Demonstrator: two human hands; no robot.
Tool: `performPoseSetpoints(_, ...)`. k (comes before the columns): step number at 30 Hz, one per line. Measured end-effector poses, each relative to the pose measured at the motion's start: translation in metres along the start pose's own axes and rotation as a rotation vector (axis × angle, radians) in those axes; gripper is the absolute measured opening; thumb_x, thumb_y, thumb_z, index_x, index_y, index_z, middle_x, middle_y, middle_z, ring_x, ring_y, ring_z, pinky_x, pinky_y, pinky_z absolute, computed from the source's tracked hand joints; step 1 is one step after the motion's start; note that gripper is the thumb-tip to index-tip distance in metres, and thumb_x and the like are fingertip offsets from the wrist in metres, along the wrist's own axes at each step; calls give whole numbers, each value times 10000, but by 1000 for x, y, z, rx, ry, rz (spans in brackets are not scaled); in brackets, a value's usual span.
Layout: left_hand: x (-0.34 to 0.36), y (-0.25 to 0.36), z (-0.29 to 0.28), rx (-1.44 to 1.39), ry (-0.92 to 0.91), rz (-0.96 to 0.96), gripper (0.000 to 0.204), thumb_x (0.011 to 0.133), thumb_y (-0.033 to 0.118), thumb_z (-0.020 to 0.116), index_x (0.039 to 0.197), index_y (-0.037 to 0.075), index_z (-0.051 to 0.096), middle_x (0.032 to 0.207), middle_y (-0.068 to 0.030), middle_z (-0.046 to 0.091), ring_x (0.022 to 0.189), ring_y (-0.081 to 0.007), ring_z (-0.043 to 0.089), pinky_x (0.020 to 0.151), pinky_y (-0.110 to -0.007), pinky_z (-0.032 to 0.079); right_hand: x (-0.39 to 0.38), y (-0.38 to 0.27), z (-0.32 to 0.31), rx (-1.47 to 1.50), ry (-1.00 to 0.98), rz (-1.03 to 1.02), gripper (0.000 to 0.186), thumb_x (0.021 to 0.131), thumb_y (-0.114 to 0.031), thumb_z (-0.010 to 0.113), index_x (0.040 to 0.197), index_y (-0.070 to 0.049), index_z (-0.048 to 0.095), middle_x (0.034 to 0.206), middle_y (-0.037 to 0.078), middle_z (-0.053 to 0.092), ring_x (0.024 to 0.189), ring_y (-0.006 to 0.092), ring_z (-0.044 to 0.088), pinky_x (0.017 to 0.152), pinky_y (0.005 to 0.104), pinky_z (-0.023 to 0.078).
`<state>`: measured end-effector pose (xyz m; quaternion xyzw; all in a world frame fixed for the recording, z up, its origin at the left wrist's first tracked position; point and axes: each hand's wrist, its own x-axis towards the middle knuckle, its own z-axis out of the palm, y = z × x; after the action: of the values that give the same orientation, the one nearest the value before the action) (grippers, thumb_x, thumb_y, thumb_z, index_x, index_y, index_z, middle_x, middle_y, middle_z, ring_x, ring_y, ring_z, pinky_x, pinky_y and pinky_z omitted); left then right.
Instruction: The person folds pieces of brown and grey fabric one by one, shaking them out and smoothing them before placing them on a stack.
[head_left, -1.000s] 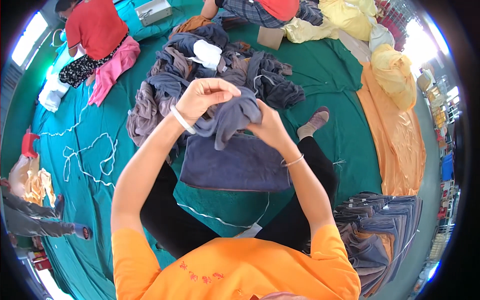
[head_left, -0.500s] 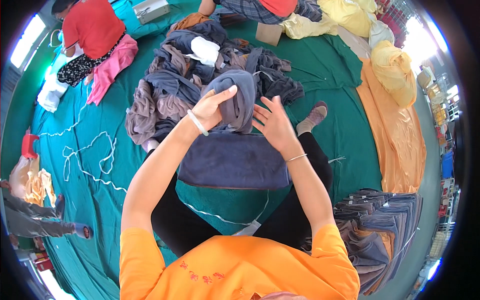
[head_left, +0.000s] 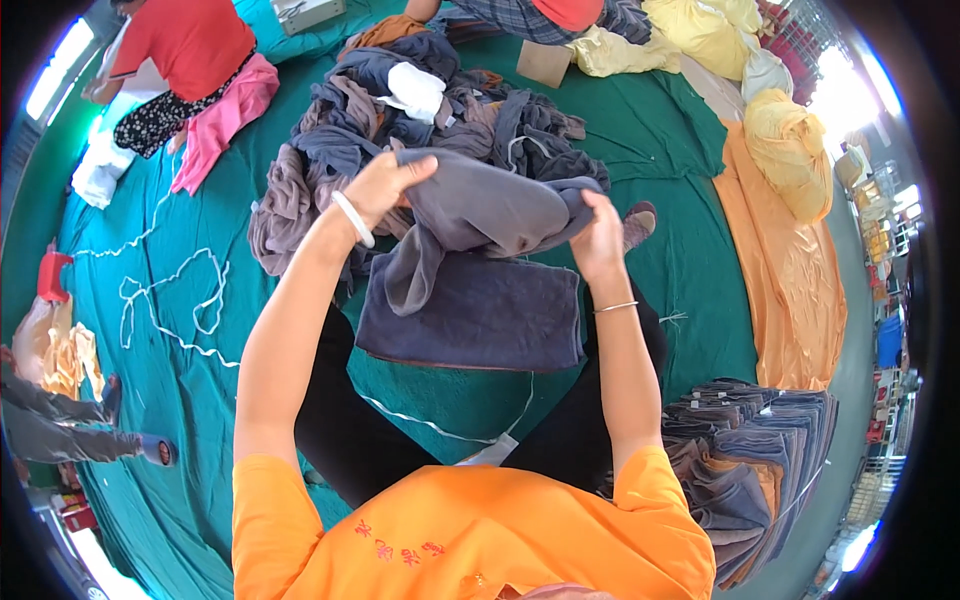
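A short row of red characters stands on the chest of the orange shirt, low in the frame and left of centre. The row sags in a shallow curve, its left end highest; the characters are small and soft-edged. At lower right, small white tags show on the stack of folded dark cloths, too tiny for any print to be made out.

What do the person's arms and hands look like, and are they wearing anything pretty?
The left hand wears no glove, and a thick white bangle circles its wrist. The right hand is gloveless too, with a thin, shiny bracelet. The sleeves are short and bright orange.
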<state>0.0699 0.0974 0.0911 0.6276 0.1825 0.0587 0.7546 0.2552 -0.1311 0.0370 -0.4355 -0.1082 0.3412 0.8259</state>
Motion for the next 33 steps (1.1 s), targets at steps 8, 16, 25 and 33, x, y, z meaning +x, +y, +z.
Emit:
performPoseSetpoints(8, -11, 14, -22, -254, 134, 250, 212, 831, 262, 613, 885, 57, 622, 816, -7, 635, 730, -89, 588, 707, -258, 448, -8, -48, -9, 323, -132, 60, 359, 921, -327, 383, 968, -18, 559, 1005, 109, 602, 961, 245, 546, 901, 387, 405)
performPoseSetpoints(16, -39, 44, -12, -259, 19, 504, 202, 887, 127, 500, 1034, 23, 590, 970, -47, 627, 913, -131, 569, 855, -303, 404, -31, -79, -1, 102, -162, -220, 224, 896, -165, 494, 1015, 12, 561, 1039, 112, 599, 957, 218, 567, 879, 348, 427)
performPoseSetpoints(25, -24, 44, -18, 344, 386, 461, 187, 848, 207, 579, 890, 39, 650, 772, 32, 593, 672, -43, 475, 618, -178, 351, -23, -93, 2, -250, 114, -622, 92, 810, -52, 621, 895, -29, 596, 861, 35, 621, 788, 114, 577, 726, 251, 455)
performPoseSetpoints(33, -6, 24, -19, -145, 462, 551, 110, 787, 182, 668, 851, 93, 670, 801, 50, 621, 687, -25, 511, 614, -182, 374, -24, -97, -9, 44, -30, -398, 99, 799, -85, 644, 890, -58, 616, 812, 11, 625, 733, 87, 567, 659, 223, 434)
